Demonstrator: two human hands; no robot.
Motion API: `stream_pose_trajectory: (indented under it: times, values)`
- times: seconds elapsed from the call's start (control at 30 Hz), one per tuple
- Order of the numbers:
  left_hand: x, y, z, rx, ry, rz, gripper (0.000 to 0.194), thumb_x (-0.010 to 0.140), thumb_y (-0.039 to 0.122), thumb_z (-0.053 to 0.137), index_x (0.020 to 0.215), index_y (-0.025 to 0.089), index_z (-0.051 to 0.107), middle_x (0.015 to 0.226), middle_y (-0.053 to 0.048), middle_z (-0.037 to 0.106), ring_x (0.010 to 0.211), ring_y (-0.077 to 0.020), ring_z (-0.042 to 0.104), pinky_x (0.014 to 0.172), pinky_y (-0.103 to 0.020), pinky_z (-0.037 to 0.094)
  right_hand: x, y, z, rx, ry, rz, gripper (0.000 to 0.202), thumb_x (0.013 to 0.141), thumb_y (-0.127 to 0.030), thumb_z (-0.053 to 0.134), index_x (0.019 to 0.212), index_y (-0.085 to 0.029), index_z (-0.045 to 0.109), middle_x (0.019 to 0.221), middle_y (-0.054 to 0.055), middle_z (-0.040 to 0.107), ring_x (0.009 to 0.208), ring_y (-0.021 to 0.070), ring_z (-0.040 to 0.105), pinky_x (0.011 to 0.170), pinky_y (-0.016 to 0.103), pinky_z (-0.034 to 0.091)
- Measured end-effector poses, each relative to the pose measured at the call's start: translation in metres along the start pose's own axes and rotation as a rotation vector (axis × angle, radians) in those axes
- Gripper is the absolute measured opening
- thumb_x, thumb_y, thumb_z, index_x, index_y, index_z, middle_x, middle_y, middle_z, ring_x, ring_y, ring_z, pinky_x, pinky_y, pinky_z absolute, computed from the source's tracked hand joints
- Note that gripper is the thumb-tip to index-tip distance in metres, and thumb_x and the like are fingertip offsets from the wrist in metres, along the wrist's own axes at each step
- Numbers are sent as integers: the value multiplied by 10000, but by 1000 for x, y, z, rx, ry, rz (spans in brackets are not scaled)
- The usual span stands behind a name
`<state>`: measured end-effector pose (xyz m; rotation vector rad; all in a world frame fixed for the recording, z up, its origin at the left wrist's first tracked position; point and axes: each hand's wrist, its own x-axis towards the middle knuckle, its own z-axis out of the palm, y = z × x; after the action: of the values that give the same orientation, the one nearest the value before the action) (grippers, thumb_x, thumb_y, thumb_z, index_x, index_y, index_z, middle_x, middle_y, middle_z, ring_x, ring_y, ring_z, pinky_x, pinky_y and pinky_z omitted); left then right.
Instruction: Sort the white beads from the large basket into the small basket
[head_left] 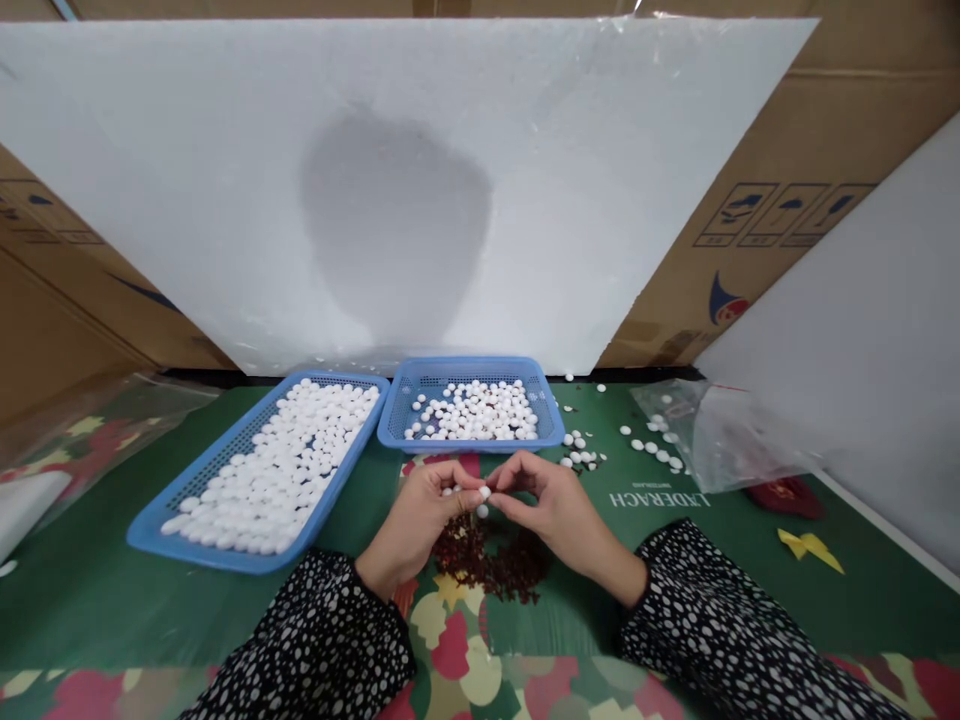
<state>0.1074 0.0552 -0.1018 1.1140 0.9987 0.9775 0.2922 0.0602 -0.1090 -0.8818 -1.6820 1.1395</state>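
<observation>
My left hand (pixel 421 517) is closed around a few small white round pieces (pixel 484 492), and its fingertips meet those of my right hand (pixel 555 510) at one of them. The right thumb and index finger pinch at that same piece. Under both hands, a heap of dark red bits (pixel 517 570) lies on the green patterned sheet. Just beyond the hands sits a blue basket (pixel 471 447) with white pieces and some dark bits in it. A longer blue basket (pixel 281 562), filled with white pieces, stands to the left.
Loose white pieces (pixel 655 450) lie right of the baskets, near a clear plastic bag (pixel 720 440). A yellow scrap (pixel 810 545) and a dark red item (pixel 786 497) are farther right. A white board (pixel 562 200) leans against cardboard behind.
</observation>
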Motion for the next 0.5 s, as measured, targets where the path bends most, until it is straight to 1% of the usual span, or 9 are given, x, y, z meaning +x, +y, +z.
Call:
stream_pose_trajectory:
  times: [0.07, 0.13, 0.23, 0.3, 0.33, 0.37, 0.4, 0.43, 0.5]
  values:
    - [-2, 2, 0, 17, 0, 4, 215, 726, 280, 780, 700, 140, 619, 717, -15, 668, 668, -123, 545, 670, -249, 381, -1, 1, 1, 11, 10, -6, 105, 864, -171, 687, 850, -195, 586, 846, 3, 668, 775, 177, 632, 710, 282, 494]
    - [-3, 3, 0, 43, -8, 14, 215, 737, 278, 769, 698, 137, 611, 721, -15, 663, 671, -119, 536, 664, -242, 374, -1, 0, 2, 27, -4, -23, 129, 870, -155, 681, 967, -204, 611, 881, 5, 674, 810, 178, 642, 744, 291, 510]
    - [-3, 5, 1, 57, -25, 28, 225, 751, 271, 753, 721, 143, 570, 723, 2, 640, 675, -109, 526, 649, -228, 369, 1, -4, 1, -32, -92, -107, 306, 904, -121, 623, 1182, -247, 609, 1070, 25, 670, 938, 183, 637, 852, 334, 509]
    - [-3, 5, 2, 38, -19, 20, 256, 753, 259, 746, 776, 170, 507, 679, 35, 607, 625, -98, 501, 595, -213, 348, 3, -7, -1, -120, -167, -188, 297, 926, -104, 569, 1162, -268, 645, 1157, 22, 650, 1024, 191, 614, 926, 363, 479]
    - [-3, 6, 3, 35, -11, 8, 277, 761, 260, 735, 806, 188, 471, 648, 52, 591, 586, -95, 480, 557, -208, 327, 4, -8, -3, -156, -180, -212, 270, 927, -99, 555, 1108, -265, 670, 1147, 19, 655, 1032, 195, 610, 936, 369, 471]
    - [-2, 6, 4, 43, -4, -6, 287, 779, 269, 713, 831, 203, 439, 633, 61, 585, 548, -93, 458, 523, -205, 300, 5, -8, -6, -179, -169, -213, 245, 919, -96, 554, 1056, -254, 680, 1101, 19, 667, 1007, 198, 615, 916, 365, 477]
    - [-2, 6, 5, 67, 2, -16, 274, 808, 287, 679, 846, 212, 419, 639, 60, 594, 517, -91, 436, 499, -205, 278, 5, -7, -10, -185, -146, -185, 222, 906, -91, 553, 1018, -239, 673, 1028, 20, 676, 941, 197, 626, 857, 347, 497]
    - [-2, 6, 5, 107, 7, -17, 239, 842, 310, 634, 847, 213, 415, 656, 49, 608, 496, -88, 414, 487, -209, 264, 5, -6, -15, -174, -123, -130, 204, 894, -82, 544, 992, -225, 652, 944, 17, 673, 852, 188, 630, 769, 319, 511]
    - [-2, 7, 5, 197, 25, -1, 202, 906, 356, 528, 812, 200, 440, 688, 21, 617, 488, -85, 377, 490, -220, 258, 5, -3, -26, -116, -121, 20, 201, 876, -49, 487, 955, -205, 587, 806, -2, 627, 678, 160, 590, 605, 260, 483]
